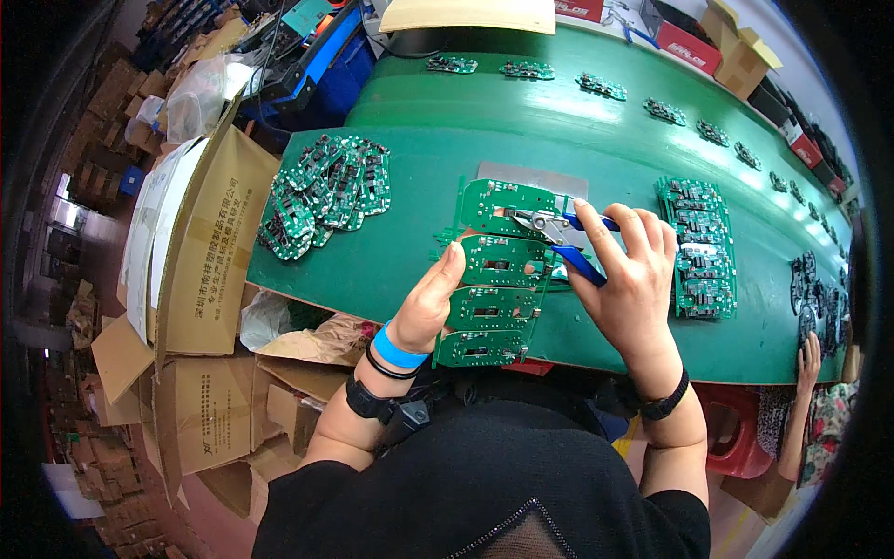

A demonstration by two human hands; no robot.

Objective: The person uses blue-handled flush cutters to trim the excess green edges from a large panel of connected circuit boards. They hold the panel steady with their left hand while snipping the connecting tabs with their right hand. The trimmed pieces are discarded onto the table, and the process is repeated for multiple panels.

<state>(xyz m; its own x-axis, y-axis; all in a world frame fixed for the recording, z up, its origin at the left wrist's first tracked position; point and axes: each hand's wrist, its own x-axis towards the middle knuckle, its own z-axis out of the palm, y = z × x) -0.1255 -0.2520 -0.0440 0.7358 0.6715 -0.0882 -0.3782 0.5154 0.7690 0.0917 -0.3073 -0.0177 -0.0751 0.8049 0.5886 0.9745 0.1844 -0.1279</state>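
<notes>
Pliers (556, 229) with blue handles sit in the grip of a worker's right hand (635, 270), the fingers wrapped around the handles and the metal nose pointing left over the topmost section of a green circuit panel (484, 277). Whether the tool's tips are clamped on the board cannot be told. The left hand (428, 291) grips the panel by its left edge, a blue band (400, 347) around the wrist. The panel, four boards joined one below another, is in front of the worker at the near edge of a green surface (419, 200), partly over a flat grey plate (537, 174).

To the left, loose boards lie in a heap (326, 191); to the right, more panels form a neat stack (703, 252). Beyond, single boards (528, 71) line a green belt (447, 102) in a spaced row. An open cardboard box (209, 252) stands beside the surface at left. At far right, another person's hand (808, 361) is near dark parts (805, 284), with a red stool (742, 443) below.
</notes>
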